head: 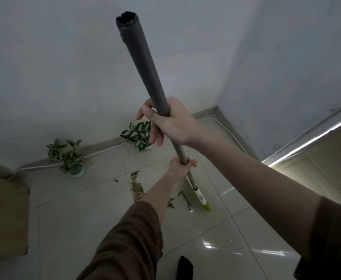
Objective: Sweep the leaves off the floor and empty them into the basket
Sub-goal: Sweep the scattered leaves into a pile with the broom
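Two pale walls (64, 67) are meeting in a corner, and the shiny tiled floor (80, 223) is running right up to them. The floor is lying open in the middle and near the person. A big brown cardboard box (3, 217) is sitting at the left edge, and a bright strip of light (307, 143) is shining along the right side.

A person in brown sleeves is holding a long grey broom (145, 67) at a tilt, with its top end sticking up high and its green and white head down on the tiles. The right hand (171, 122) is wrapping round the pole higher up, thumb lying across it. The left hand (180, 165) is gripping the pole lower down, fingers curled tight.

One potted plant (68, 158) is standing by the back wall near the box, and another potted plant (138, 134) is standing further along. A thin white cable (105, 149) is running along the bottom of that wall.

Dry brown leaves (137, 187) are lying on the floor just left of the broom head. A small black thing (184, 266) is poking in at the bottom edge, and I cannot tell what it is
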